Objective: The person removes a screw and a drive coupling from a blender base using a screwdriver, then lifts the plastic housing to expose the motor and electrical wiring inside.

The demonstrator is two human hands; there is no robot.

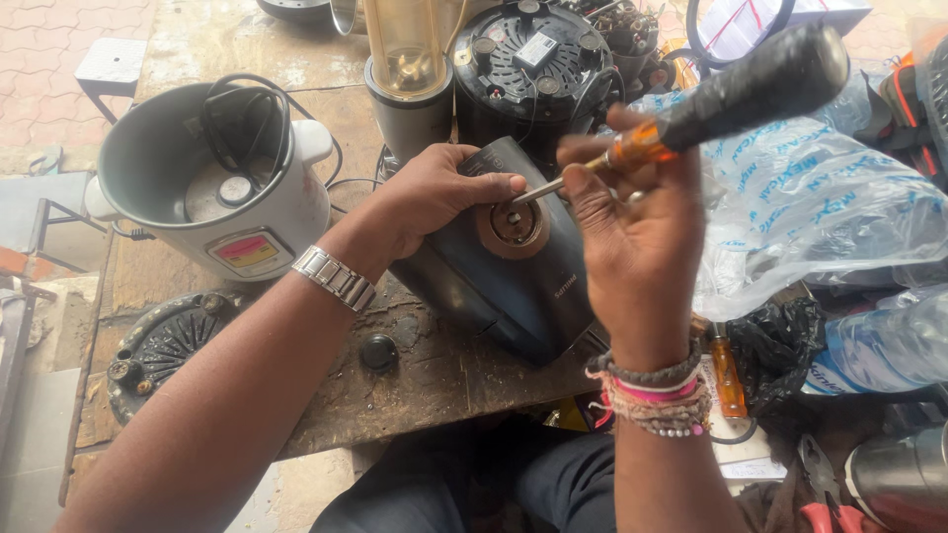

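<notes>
The right hand (pixel 637 222) is squeezing its fingers tight around a screwdriver (pixel 731 99) with an orange and black handle; the thin metal tip is pointing down at the round brown part (pixel 513 227) on top of a dark blue blender base (pixel 509 266); the left hand (pixel 425 197) is gripping that base, with the thumb lying across its top edge. The base is leaning on a rough, worn wooden table (pixel 434 380); a white rice cooker (pixel 212 183) is sitting on the left with a black cord curled inside; a see-through plastic bag (pixel 810 207) is lying on the right; a small black cap (pixel 378 351) is resting on the wood; red brick paving (pixel 49 39) is showing past the table.
</notes>
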